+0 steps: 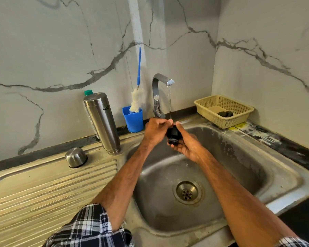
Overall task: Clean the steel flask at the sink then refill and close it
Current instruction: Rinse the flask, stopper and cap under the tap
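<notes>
I am watching the left hand (155, 131) pinching and the right hand (186, 146) cradling the black stopper (174, 135) under the tap (163, 79); the steel flask (102, 122) is standing on the worktop (43, 193), refilling and closing apparently remaining.

green-capped bottle (88, 92) mostly hidden behind flask (102, 122), dark lump (225, 114) unidentifiable

Under the tap (158, 93), the left hand (154, 130) and right hand (186, 145), both gripping a black stopper (174, 135), fill the gap. The sink bowl (239, 157) around the drain (187, 192) lies open. Flask (102, 122), steel cup (76, 157) and brush holder (133, 119) line the left back edge; a basket (223, 111) blocks the right corner
</notes>
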### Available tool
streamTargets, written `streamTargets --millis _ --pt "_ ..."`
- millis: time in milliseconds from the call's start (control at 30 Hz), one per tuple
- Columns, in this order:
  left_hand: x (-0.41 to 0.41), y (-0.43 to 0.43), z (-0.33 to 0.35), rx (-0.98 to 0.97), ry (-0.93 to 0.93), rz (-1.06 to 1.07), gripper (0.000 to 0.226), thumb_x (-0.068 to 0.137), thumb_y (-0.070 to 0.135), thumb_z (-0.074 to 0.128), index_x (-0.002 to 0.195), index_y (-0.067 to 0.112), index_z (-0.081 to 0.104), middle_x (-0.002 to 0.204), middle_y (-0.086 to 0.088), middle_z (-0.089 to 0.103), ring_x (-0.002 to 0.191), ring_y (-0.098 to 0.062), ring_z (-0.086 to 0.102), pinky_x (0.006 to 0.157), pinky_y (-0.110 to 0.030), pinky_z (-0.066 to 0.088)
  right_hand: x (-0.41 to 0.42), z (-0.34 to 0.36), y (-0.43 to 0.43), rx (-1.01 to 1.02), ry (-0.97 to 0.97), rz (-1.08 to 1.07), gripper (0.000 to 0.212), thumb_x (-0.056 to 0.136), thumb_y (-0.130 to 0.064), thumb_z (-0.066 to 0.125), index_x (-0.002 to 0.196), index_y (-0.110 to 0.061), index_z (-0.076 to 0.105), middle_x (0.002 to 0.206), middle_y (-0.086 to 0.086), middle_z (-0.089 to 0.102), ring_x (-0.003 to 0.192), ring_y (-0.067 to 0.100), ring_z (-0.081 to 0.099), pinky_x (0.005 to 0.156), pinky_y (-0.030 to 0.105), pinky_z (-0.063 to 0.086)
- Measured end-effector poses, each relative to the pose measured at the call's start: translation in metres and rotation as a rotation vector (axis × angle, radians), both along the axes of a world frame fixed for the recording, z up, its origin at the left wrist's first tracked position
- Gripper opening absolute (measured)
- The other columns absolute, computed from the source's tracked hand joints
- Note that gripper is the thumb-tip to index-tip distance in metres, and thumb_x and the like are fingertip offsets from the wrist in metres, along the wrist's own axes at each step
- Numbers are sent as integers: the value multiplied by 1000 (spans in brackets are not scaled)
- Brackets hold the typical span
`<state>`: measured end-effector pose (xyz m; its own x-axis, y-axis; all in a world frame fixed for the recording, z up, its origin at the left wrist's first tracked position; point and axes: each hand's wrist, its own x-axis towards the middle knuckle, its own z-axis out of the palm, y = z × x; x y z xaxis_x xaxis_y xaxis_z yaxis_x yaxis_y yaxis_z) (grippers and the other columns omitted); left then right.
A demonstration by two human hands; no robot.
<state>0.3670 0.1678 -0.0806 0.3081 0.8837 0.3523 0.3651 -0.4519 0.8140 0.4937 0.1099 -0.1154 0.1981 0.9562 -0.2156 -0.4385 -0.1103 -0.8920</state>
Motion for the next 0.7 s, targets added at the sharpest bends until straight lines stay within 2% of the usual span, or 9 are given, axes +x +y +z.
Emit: streamTargets --millis 133,267,400,500,567,667,700 --pt "3 -14 -9 149 223 -118 17 96 28 69 106 18 79 94 4 78 85 -4 71 79 -15 54 1 -5 5 -25 -129 -131 57 95 -53 59 111 1 69 98 23 74 82 29 74 59 29 59" --pt "-1 -15 -18 164 159 -40 13 94 22 73 104 16 79 91 3 78 84 -3 72 74 -11 53 -3 -3 3 -34 -160 -57 48 104 -48 43 113 -6 65 103 21 72 89 28 70 66 33 58" --pt "-6 -12 -13 128 143 -10 18 89 20 78 106 17 79 95 2 79 85 -3 72 75 -11 54 -3 1 4 -19 -175 -46 31 102 -29 52 114 -3 65 108 21 71 92 28 68 71 34 56" --pt "-9 -11 -12 102 154 30 21 86 18 80 107 15 79 97 1 79 86 -3 71 73 -9 52 -3 -1 6 -32 -237 -50 28 100 -25 57 115 -3 66 110 19 72 100 30 69 74 34 57" --pt "-7 -12 -14 83 170 36 24 87 16 79 111 12 77 103 -2 78 90 -5 69 76 -9 51 -3 -2 6 -44 -254 -49 28 99 -25 59 115 -4 66 111 18 72 100 29 70 71 32 56" --pt "-4 -14 -15 43 195 43 25 91 13 75 116 11 75 110 -3 76 95 -5 64 77 -12 46 -3 -2 3 -42 -273 -44 26 99 -22 59 114 -1 65 107 19 72 82 23 70 55 23 53" --pt "-3 -15 -15 38 201 43 25 92 12 74 117 11 75 110 -3 76 95 -5 63 75 -10 43 -3 -2 3 -39 -276 -44 26 99 -22 59 114 -1 65 107 19 72 80 22 69 54 22 53"
